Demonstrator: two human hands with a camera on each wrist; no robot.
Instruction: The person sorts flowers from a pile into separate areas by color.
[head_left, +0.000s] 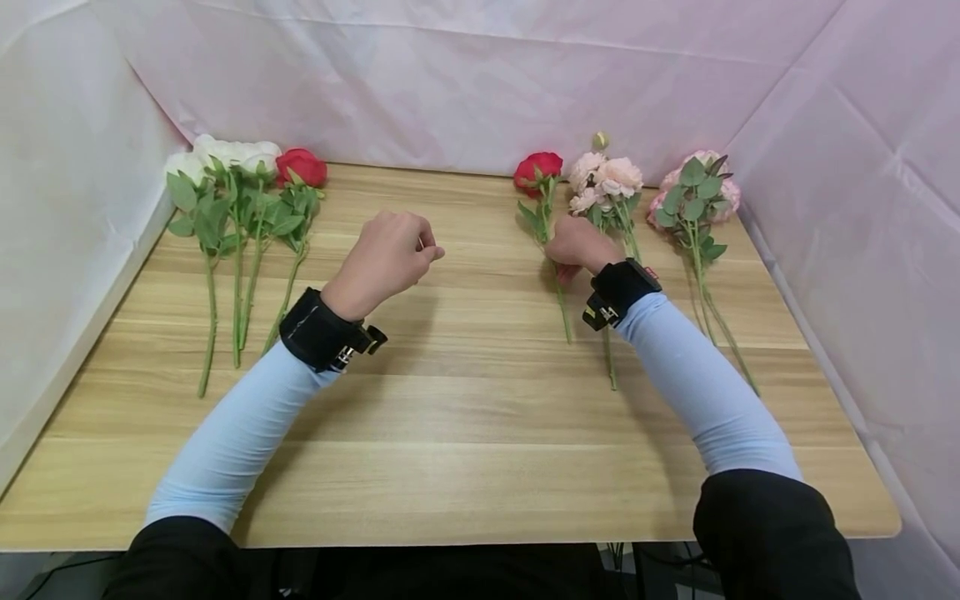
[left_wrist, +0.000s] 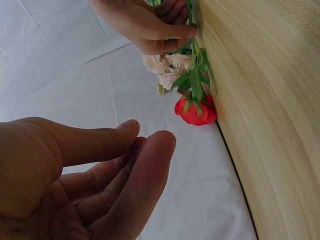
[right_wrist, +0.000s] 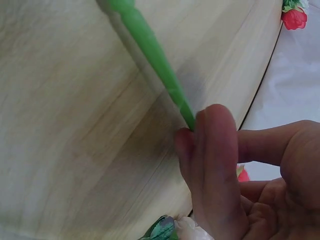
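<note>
A person in pale blue sleeves works over a wooden table (head_left: 465,417) walled in by white sheeting (head_left: 465,75), with no vase or other container in any view; the flowers lie loose on the tabletop. The right hand (head_left: 576,246) rests on the table right of centre, its fingers curled round the green stem of a red rose (head_left: 538,169) whose bloom points toward the far edge. Just beside that rose on the right lies a pink spray (head_left: 604,182), and farther right a pink bunch with round leaves (head_left: 693,196). The left hand (head_left: 386,254) hovers above the table near the middle, fingers loosely curled, holding nothing. Well apart at the far left lie white roses (head_left: 225,154) and a second red rose (head_left: 302,167), stems toward the person. The head view alone takes in both groups and the black wrist straps. The right wrist view shows what it cannot: the stem (right_wrist: 150,55) pinched between fingertips (right_wrist: 212,150) close over the wood, with the left-hand red rose small in the far corner. The left wrist view shows the empty left palm (left_wrist: 85,185) and, beyond it, the right hand (left_wrist: 145,25) gripping the stem, the red bloom (left_wrist: 196,111) against the table.
</note>
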